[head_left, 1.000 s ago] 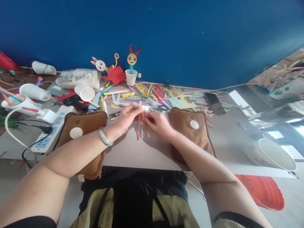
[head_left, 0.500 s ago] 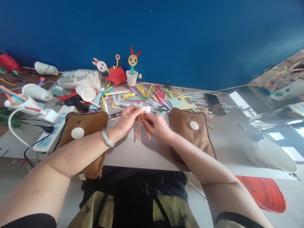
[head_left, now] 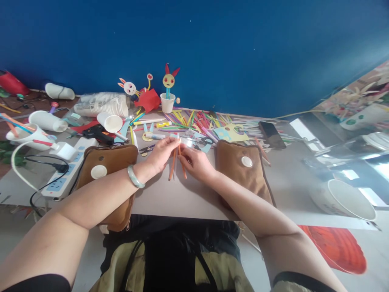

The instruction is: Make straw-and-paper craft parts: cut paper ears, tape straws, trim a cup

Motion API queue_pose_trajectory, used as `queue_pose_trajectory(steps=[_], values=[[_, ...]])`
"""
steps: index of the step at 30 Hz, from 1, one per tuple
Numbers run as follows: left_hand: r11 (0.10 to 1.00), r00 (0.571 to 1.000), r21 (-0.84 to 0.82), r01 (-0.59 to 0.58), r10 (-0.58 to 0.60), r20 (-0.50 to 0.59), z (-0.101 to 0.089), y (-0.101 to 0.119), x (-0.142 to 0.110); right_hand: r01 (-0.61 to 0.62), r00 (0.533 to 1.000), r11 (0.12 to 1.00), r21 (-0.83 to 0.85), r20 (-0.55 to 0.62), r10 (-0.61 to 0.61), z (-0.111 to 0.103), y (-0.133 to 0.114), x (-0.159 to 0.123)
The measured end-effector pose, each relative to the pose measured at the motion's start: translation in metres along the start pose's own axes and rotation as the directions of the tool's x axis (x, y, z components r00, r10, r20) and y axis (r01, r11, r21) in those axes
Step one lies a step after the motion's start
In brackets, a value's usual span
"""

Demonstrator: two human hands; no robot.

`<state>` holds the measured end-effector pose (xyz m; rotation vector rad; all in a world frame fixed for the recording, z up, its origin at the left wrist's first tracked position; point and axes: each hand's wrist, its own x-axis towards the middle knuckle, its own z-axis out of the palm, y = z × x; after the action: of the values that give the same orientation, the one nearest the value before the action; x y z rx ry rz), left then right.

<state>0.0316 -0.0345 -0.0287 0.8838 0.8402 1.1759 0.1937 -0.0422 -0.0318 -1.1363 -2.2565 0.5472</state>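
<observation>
My left hand (head_left: 164, 153) is closed, with thumb and fingertips pinching the upper part of thin orange straws (head_left: 172, 167). A pale, see-through strip (head_left: 178, 135) sticks up above the pinch and seems to run down between the orange lengths. Just to the right, my right hand (head_left: 197, 163) is also closed, its fingers on the right-hand orange straw (head_left: 184, 172). The straws' lower ends spread apart and hang over the tabletop (head_left: 164, 199). Fingers hide how the upper ends meet.
Two brown cushioned pouches (head_left: 99, 194) (head_left: 255, 182) flank my hands. Scissors (head_left: 206, 140), coloured straws (head_left: 194, 118) and a phone (head_left: 272, 135) lie behind. A power strip (head_left: 65, 170) and a glue gun (head_left: 99, 134) are left; a white bowl (head_left: 349, 200) is right.
Both hands and the straws sit slightly further left in view, while the whole scene has shifted a little too. The grips look unchanged.
</observation>
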Motion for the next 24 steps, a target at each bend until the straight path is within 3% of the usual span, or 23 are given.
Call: queue_pose_trajectory(steps=[3,6,8,11,14,19,24], values=[[1.0,0.997,0.002,-0.012,0.012,-0.074,-0.002,0.004,0.005,-0.022,1.0,0.999,-0.025,0.006,0.022,-0.008,0.007,0.003],[0.999,0.988,-0.004,0.052,-0.052,-0.143,-0.003,0.009,0.008,-0.117,0.983,0.976,-0.186,-0.162,0.087,-0.025,0.022,0.01],[0.996,0.986,-0.009,0.089,-0.089,-0.143,-0.004,0.01,0.009,-0.221,0.963,0.914,-0.342,-0.226,0.148,-0.036,0.036,0.014],[0.997,0.993,0.006,0.082,-0.081,-0.08,-0.004,0.01,0.009,-0.322,0.946,0.773,-0.546,-0.156,0.284,-0.047,0.054,0.019],[0.998,0.998,0.023,0.05,-0.049,-0.026,-0.005,0.008,0.009,-0.324,0.918,0.678,-0.659,-0.047,0.393,-0.049,0.061,0.022],[0.999,1.0,0.031,0.014,-0.013,-0.025,-0.005,0.008,0.008,-0.334,0.897,0.626,-0.705,-0.035,0.44,-0.048,0.062,0.026],[0.993,0.996,0.12,-0.005,0.016,-0.087,-0.008,0.008,0.008,-0.343,0.901,0.66,-0.669,-0.036,0.432,-0.047,0.062,0.027]])
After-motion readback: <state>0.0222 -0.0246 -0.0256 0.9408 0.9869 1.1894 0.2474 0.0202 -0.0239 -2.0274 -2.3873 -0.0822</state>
